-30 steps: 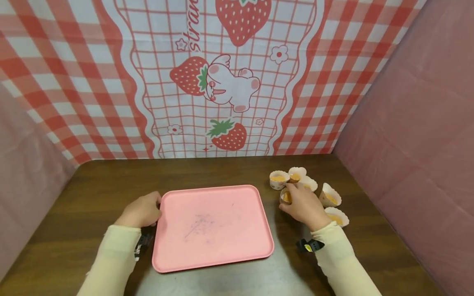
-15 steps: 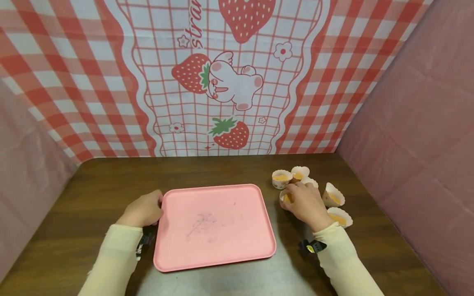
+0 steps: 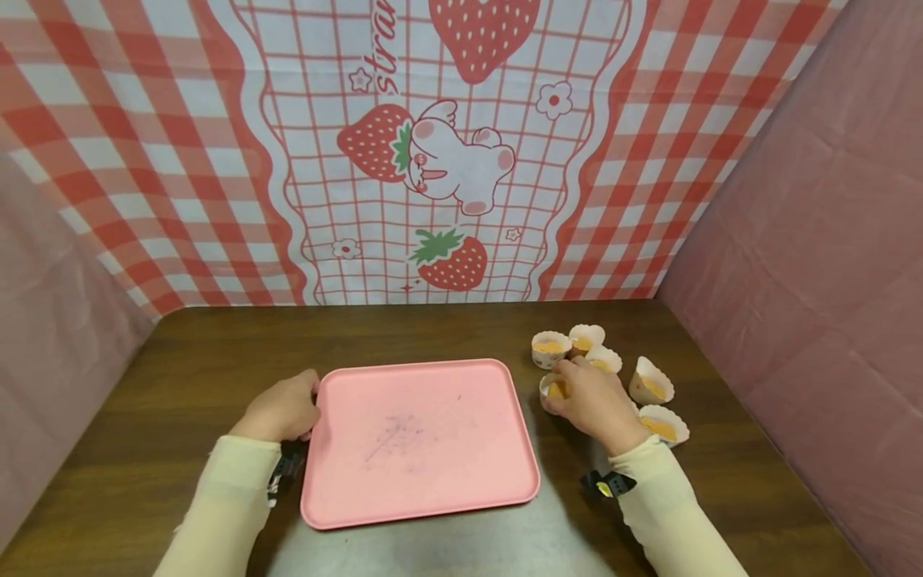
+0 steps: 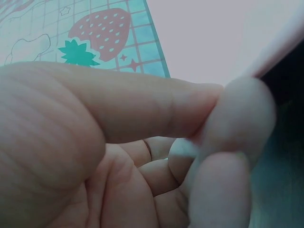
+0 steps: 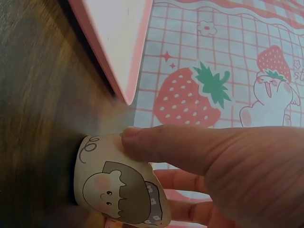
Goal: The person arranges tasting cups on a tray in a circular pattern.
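In the head view, my right hand (image 3: 597, 405) holds a cupcake (image 3: 547, 394) in a printed paper cup, just right of the pink tray (image 3: 425, 449). Up close in the right wrist view, the thumb lies on the wall of this paper cup (image 5: 111, 185), which bears a cartoon child's face; other fingers reach behind its rim. At the tray's left edge my left hand (image 3: 281, 409) grips the rim. Thumb and forefinger pinch the tray (image 4: 204, 38) in the left wrist view. Nothing stands on the tray, which shows faint dark scuffs.
Several more cupcakes in paper cups stand around the right hand: one cupcake (image 3: 551, 349) behind it, others beyond, and a cupcake (image 3: 651, 383) and a cupcake (image 3: 662, 426) to its right. A checked strawberry cloth (image 3: 447, 184) hangs behind the wooden table (image 3: 216, 344).
The right hand's cupcake has shifted slightly left and nearer, away from the cupcakes behind it. The left hand keeps its hold on the tray's edge. The head view has turned slightly.
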The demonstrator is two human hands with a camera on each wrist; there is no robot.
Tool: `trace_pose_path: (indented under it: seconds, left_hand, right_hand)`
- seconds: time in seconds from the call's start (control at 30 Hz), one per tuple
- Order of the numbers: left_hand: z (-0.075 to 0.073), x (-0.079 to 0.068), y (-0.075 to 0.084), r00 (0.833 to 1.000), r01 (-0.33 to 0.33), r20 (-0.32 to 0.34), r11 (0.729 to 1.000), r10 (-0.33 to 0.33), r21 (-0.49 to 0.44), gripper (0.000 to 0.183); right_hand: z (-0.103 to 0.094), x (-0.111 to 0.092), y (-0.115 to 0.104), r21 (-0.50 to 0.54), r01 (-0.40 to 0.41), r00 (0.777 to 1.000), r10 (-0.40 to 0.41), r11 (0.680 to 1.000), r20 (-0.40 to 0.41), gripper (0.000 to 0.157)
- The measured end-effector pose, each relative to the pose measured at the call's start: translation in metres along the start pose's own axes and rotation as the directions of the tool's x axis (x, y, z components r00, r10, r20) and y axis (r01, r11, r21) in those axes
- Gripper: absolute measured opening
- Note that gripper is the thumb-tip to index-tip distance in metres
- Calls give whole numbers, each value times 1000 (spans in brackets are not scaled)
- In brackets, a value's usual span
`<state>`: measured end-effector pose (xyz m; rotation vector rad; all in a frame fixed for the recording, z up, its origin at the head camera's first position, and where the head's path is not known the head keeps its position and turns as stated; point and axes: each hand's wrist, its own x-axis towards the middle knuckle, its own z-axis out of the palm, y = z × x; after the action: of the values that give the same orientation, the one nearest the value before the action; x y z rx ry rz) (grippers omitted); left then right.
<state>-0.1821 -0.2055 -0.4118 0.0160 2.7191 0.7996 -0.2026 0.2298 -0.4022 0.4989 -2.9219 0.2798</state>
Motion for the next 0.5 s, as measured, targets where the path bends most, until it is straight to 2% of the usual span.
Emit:
trace_pose_path:
  seconds: [0.13, 0.27, 0.5]
  left_hand:
    - [1, 0, -1, 1000, 3, 10, 1000, -2, -23, 26]
    - [1, 2, -4, 1000, 0, 20, 996, 2, -87, 25]
    - [2, 2, -6, 1000, -4, 22, 988, 8, -156, 24]
  right_hand:
    - [1, 1, 1, 21, -35, 999, 35, 999, 39, 42]
    - [3, 1, 1, 35, -57, 997, 55, 998, 54, 51]
    - [6, 2, 0, -3, -8, 1000, 8, 1000, -12, 49]
